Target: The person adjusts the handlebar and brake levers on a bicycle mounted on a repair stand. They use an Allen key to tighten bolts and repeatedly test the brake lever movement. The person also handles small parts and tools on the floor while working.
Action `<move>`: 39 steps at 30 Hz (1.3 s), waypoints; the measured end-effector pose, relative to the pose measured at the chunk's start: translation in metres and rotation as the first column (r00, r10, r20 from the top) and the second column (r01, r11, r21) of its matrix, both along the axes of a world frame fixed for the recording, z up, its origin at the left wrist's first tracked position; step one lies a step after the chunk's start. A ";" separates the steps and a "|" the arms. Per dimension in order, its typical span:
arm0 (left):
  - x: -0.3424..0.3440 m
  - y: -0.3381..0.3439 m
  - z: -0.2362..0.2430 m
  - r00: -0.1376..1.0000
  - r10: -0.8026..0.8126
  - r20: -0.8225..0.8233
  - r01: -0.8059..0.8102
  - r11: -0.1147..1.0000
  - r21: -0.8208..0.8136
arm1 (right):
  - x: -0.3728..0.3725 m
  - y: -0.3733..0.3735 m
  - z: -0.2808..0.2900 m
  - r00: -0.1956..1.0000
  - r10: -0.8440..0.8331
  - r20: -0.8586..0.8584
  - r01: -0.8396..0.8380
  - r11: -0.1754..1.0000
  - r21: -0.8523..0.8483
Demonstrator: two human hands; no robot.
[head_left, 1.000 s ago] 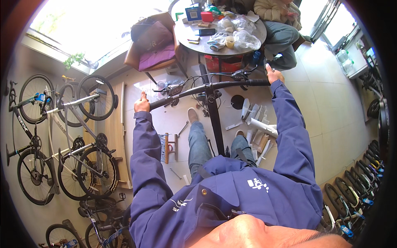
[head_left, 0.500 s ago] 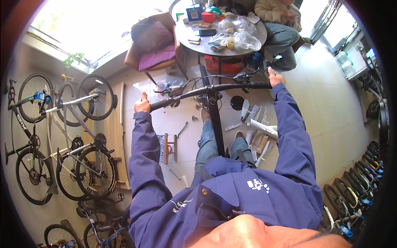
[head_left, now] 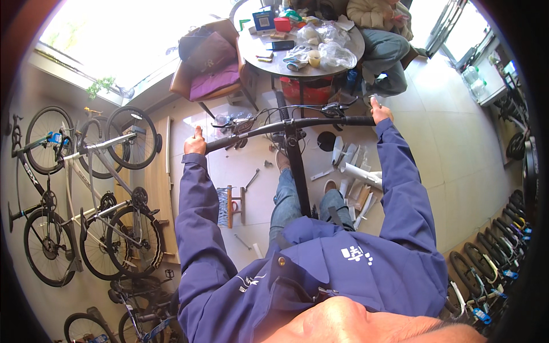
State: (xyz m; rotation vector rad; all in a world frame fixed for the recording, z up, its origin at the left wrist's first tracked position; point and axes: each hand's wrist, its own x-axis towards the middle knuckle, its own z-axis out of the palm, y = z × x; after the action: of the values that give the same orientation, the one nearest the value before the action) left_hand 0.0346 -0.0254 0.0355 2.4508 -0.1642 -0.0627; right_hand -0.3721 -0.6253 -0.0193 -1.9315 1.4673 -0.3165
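A black bicycle handlebar (head_left: 320, 121) runs across in front of me, with brake levers and dark cables ahead of it. My left hand (head_left: 195, 142) closes on its left end, thumb pointing up. At the opposite end my right hand (head_left: 381, 112) is closed the same way, its thumb raised too. From the stem in the middle, the black frame tube (head_left: 297, 171) comes back between my legs. Part of the front tire (head_left: 281, 100) shows beyond the bar. The undersides of both hands are hidden.
Ahead stands a round table (head_left: 260, 59) piled with bags and boxes, a brown chair (head_left: 213, 68) beside it. Someone sits (head_left: 384, 51) at its right. Bikes (head_left: 91, 150) line the left wall. On the floor lie a small stool (head_left: 230, 207), a wrench (head_left: 251, 179) and packing scraps (head_left: 360, 174).
Both hands keep their hold on the handlebar. The view has shifted very slightly, so the table and chair appear a little farther left.
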 end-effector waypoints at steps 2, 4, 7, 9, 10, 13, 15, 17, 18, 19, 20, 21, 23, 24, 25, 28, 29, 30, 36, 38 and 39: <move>0.002 -0.005 0.001 1.000 -0.017 0.017 0.017 1.000 -0.007 | -0.002 0.000 0.004 1.000 0.002 0.003 -0.002 1.000 -0.005; 0.001 -0.008 0.000 0.999 0.018 -0.034 -0.019 0.999 -0.039 | -0.004 0.002 0.008 0.999 0.007 -0.034 -0.007 1.000 -0.025; -0.003 -0.013 -0.001 0.998 0.064 0.027 -0.063 0.997 -0.051 | -0.001 0.006 0.014 0.995 -0.030 -0.092 0.019 0.993 -0.120; -0.008 -0.013 0.000 0.993 0.115 0.039 -0.113 0.993 -0.035 | 0.004 0.011 0.015 0.994 -0.073 -0.082 0.057 0.981 -0.187; -0.009 -0.013 0.001 0.991 0.120 0.057 -0.118 0.992 -0.036 | 0.004 0.014 0.016 0.994 -0.092 -0.060 0.076 0.970 -0.229; -0.014 -0.013 0.000 0.987 0.149 0.060 -0.149 0.989 -0.007 | 0.006 0.019 0.023 0.994 -0.095 -0.063 0.076 0.966 -0.248; -0.016 -0.012 0.001 0.985 0.152 0.087 -0.152 0.988 -0.009 | 0.007 0.022 0.029 0.994 -0.095 -0.048 0.081 0.969 -0.234; -0.020 -0.012 0.001 0.982 0.163 0.098 -0.162 0.987 -0.018 | 0.006 0.027 0.033 0.994 -0.111 -0.008 0.106 0.969 -0.223; -0.021 -0.013 0.001 0.981 0.170 0.098 -0.168 0.985 -0.028 | 0.006 0.030 0.034 0.992 -0.124 0.001 0.121 0.962 -0.247; -0.022 -0.014 0.002 0.979 0.174 0.105 -0.172 0.985 -0.032 | 0.006 0.032 0.035 0.990 -0.139 0.010 0.137 0.953 -0.270; -0.024 -0.013 0.003 0.976 0.178 0.124 -0.177 0.984 -0.022 | 0.006 0.036 0.036 0.986 -0.165 0.015 0.162 0.942 -0.295; -0.026 -0.014 0.005 0.973 0.180 0.145 -0.181 0.984 -0.005 | 0.006 0.039 0.037 0.987 -0.161 0.019 0.156 0.911 -0.381; -0.033 -0.014 0.010 0.973 0.187 0.133 -0.188 0.982 -0.005 | 0.008 0.046 0.042 0.985 -0.171 0.014 0.152 0.834 -0.531; -0.039 -0.016 0.013 0.958 0.168 0.234 -0.169 0.985 -0.016 | 0.006 0.050 0.049 0.995 -0.072 0.064 0.096 0.759 -0.644; -0.046 -0.015 0.017 0.931 0.150 0.334 -0.151 0.988 -0.022 | 0.002 0.057 0.057 0.995 0.032 0.090 0.043 0.686 -0.726; -0.076 -0.021 0.037 0.729 -0.025 0.684 -0.007 0.999 0.044 | 0.002 0.096 0.088 0.902 0.316 0.293 0.066 0.572 -0.817; -0.089 -0.029 0.043 0.636 -0.073 0.768 0.102 0.995 0.010 | 0.000 0.119 0.096 0.861 0.394 0.322 0.005 0.625 -0.780; -0.106 -0.039 0.047 0.532 -0.097 0.841 0.210 0.977 -0.020 | -0.001 0.143 0.104 0.810 0.469 0.352 -0.062 0.665 -0.744; -0.278 -0.111 0.013 0.673 -0.738 -0.049 0.470 0.478 -0.742 | 0.014 0.283 0.101 0.424 0.255 0.869 -0.663 0.741 0.105; -0.313 -0.125 0.000 0.666 -0.738 -0.107 0.428 0.495 -0.756 | 0.018 0.303 0.092 0.437 0.299 0.849 -0.657 0.750 0.074; -0.323 -0.126 -0.005 0.709 -0.701 -0.075 0.425 0.509 -0.749 | 0.017 0.311 0.086 0.442 0.203 0.874 -0.686 0.704 0.183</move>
State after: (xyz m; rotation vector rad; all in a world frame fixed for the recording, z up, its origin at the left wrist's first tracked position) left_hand -0.2884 -0.1517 0.0307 1.4815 -0.7109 -0.6519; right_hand -0.3552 -0.3141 0.0671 -1.3224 0.2800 -0.4075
